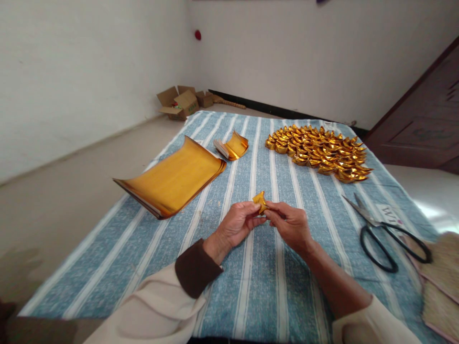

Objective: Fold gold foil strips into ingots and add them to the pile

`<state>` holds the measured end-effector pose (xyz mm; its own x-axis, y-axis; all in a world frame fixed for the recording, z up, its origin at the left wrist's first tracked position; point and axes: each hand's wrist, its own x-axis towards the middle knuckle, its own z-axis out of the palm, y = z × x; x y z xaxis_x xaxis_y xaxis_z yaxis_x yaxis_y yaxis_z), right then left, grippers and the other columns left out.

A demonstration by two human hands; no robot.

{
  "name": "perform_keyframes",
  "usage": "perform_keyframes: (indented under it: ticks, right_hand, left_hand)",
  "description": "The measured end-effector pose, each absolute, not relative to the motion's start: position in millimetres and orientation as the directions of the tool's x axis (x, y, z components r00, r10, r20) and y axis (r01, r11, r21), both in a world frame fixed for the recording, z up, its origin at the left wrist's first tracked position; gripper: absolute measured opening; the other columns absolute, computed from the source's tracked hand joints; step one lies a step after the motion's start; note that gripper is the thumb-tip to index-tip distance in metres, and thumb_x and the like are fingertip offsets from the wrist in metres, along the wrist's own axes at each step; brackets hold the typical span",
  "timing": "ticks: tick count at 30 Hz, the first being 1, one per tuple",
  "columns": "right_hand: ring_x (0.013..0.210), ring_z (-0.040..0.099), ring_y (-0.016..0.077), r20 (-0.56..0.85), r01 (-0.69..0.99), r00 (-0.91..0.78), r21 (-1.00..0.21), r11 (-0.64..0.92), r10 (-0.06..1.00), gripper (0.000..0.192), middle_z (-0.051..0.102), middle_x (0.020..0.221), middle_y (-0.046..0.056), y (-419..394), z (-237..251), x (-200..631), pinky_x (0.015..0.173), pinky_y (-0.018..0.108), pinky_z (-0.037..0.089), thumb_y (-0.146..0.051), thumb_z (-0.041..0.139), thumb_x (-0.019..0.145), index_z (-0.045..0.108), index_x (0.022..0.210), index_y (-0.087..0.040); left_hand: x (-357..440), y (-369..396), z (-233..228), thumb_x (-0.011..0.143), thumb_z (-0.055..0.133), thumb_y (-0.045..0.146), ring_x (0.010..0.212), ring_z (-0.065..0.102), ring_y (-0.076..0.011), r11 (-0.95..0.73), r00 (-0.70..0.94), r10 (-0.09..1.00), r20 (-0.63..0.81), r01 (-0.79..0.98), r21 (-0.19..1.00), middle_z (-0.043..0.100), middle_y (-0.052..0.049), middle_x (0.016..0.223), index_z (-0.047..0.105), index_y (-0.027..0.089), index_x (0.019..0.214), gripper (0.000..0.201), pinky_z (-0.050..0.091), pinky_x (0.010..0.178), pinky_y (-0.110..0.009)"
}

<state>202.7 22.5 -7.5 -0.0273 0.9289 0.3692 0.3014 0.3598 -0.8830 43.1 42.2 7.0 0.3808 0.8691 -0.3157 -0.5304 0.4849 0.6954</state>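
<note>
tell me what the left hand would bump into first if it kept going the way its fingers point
The left hand points right, toward the right hand. First comes the small folded gold paper both hands pinch, then the right hand's fingers right behind it. Depth is hard to judge, but they look nearly touching.

We find almost no writing here. The one readable trace sits on a small white label (pixel 389 213) lying on the blue-and-white striped cloth (pixel 272 286), just beside the black-handled scissors (pixel 387 234): dark capital letters that appear to begin "WI" (the rest is cut off by the scissor handles and blur, so we cannot give the full word). A cardboard box (pixel 179 102) by the far wall carries a patch of green and red print, too small for us to read. We make out no other letters, numbers, brands or signs.
</note>
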Motion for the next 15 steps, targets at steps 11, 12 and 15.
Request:
perform_keyframes:
  ticks: [11, 12, 15]
  right_hand:
    - [0.049, 0.063, 0.0108, 0.248, 0.151, 0.070, -0.960, 0.235, 0.966, 0.022, 0.073, 0.070, 0.001, 21.0, -0.5, 199.3, 0.049, 0.022, 0.055, -0.041, 0.068, 0.083, 0.072, 0.082, -0.020]
    - [0.049, 0.063, 0.0107, 0.240, 0.151, 0.074, -0.962, 0.227, 0.968, 0.021, 0.072, 0.067, 0.000, 21.0, 0.0, 199.1, 0.049, 0.022, 0.054, -0.041, 0.068, 0.083, 0.072, 0.079, -0.020]
    - [0.050, 0.064, 0.0109, 0.241, 0.161, 0.072, -0.960, 0.227, 0.968, 0.019, 0.069, 0.062, -0.001, 21.3, 1.1, 198.8, 0.051, 0.021, 0.054, -0.038, 0.068, 0.083, 0.070, 0.075, -0.020]
  left_hand:
    - [43.1, 42.8, 6.4, 0.071, 0.078, 0.017, 0.080, 0.065, -0.0159, 0.470, 0.380, 0.876, -0.297, -0.542, 0.697, 0.070, -0.009, 0.088, 0.075, 0.008, 0.082, 0.014, 0.055, 0.072, -0.026]
    - [43.2, 42.9, 6.2, 0.071, 0.078, 0.017, 0.080, 0.065, -0.0160, 0.471, 0.381, 0.875, -0.297, -0.537, 0.700, 0.070, -0.009, 0.088, 0.075, 0.008, 0.082, 0.014, 0.055, 0.072, -0.026]
    - [42.9, 42.9, 6.2, 0.072, 0.078, 0.019, 0.081, 0.065, -0.0164, 0.476, 0.390, 0.871, -0.299, -0.523, 0.707, 0.071, -0.010, 0.089, 0.075, 0.008, 0.083, 0.016, 0.055, 0.074, -0.026]
